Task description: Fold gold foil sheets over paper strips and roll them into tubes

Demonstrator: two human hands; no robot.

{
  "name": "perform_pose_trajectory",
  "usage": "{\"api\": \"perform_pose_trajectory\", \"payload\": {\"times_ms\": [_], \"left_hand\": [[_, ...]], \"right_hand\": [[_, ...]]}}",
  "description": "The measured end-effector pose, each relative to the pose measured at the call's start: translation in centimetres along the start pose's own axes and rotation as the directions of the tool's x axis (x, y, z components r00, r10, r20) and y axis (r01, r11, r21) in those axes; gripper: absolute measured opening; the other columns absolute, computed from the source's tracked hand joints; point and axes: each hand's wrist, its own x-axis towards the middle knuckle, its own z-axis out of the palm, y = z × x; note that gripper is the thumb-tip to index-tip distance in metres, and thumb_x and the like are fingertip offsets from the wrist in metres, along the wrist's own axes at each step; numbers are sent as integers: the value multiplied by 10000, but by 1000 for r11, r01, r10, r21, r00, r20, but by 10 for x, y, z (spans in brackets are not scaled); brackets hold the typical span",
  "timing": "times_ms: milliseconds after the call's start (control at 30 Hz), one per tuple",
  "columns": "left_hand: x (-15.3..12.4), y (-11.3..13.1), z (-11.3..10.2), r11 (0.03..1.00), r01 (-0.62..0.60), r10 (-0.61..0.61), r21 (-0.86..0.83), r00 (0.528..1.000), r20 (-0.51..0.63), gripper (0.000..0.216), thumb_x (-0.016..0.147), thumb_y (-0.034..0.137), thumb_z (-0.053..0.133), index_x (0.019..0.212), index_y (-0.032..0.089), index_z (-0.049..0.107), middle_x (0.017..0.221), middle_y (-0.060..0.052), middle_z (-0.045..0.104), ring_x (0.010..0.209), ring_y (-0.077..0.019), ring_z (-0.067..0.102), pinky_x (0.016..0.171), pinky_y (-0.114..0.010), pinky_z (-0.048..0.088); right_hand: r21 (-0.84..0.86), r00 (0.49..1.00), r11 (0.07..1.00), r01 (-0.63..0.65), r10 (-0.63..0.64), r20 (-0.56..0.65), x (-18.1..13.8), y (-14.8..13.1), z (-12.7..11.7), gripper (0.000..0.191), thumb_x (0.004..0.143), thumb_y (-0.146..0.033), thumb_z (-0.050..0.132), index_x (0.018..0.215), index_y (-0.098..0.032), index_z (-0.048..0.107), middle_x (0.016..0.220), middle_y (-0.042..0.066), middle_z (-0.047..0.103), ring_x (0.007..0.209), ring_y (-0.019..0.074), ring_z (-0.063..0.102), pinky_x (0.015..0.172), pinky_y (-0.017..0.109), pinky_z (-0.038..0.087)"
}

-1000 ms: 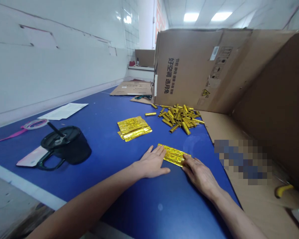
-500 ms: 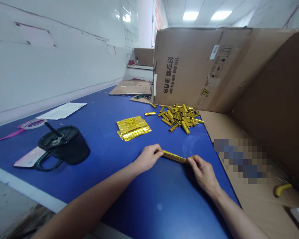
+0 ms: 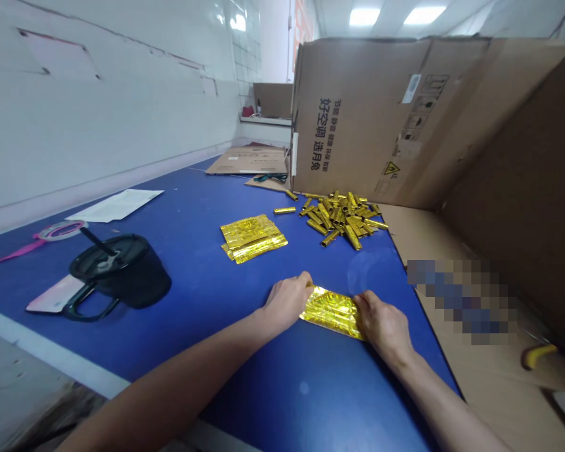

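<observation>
Stretching across the middle of the frame, the blue surface (image 3: 216,289) has its right edge slanting down near the right hand (image 3: 386,326), with brown cardboard (image 3: 489,380) beyond; blue also shows below the hands, and leftward to the black lidded mug (image 3: 141,276). Just below and right of the frame's centre is a gold foil sheet (image 3: 334,312), shiny, crinkled and roughly rectangular. Its long axis runs from hand to hand, tilting gently down to the right. The left hand (image 3: 289,301) pinches its left end, the right hand its right end, each grip closed on the foil. Farther up, flat gold sheets (image 3: 254,235) lie left of heaped gold tubes (image 3: 339,216)
</observation>
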Motion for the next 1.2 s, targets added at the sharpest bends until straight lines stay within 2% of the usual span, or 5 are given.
{"api": "perform_pose_trajectory", "payload": {"times_ms": [200,367,600,767,1200], "left_hand": [[-8,8,2,925,-245,268,292,962,-44,365,814,120,363,1174,152,414,1283,-134,357,1182,-240,335,942,-370,276],[-19,16,14,836,-537,499,108,828,257,487,861,346,338,1296,145,256,1375,-115,232,1280,-226,114,1017,-368,158],[-23,20,17,861,-504,449,70,817,363,742,780,637,230,1345,166,128,1409,-129,83,1283,-272,-19,1013,-456,64],[-19,13,20,867,-478,413,139,847,336,727,799,544,302,1353,129,76,1405,-141,93,1279,-287,-19,1013,-463,40],[-11,1,10,921,-359,301,151,902,309,865,746,694,143,1345,72,89,1405,-143,58,1286,-258,-14,1013,-457,14]], "right_hand": [[-138,995,990,12,1,96,4,-1,1,251,855,-300,300,802,-244,539,645,32,671,570,187,620,442,246,280],[-148,995,989,-5,19,97,5,-2,-1,260,862,-306,302,837,-245,554,663,16,672,573,176,618,461,244,333],[29,955,979,203,-192,-224,-5,-7,-5,332,856,-308,339,1046,-161,568,1073,111,591,998,225,526,842,357,397],[268,856,833,484,-515,53,-21,-31,-3,651,832,-478,328,1336,-81,221,1393,127,214,1272,210,176,1011,391,238],[-15,940,967,255,-244,238,-11,-19,3,743,812,-580,177,1332,-50,211,1400,138,124,1282,244,85,1002,503,133]]}}
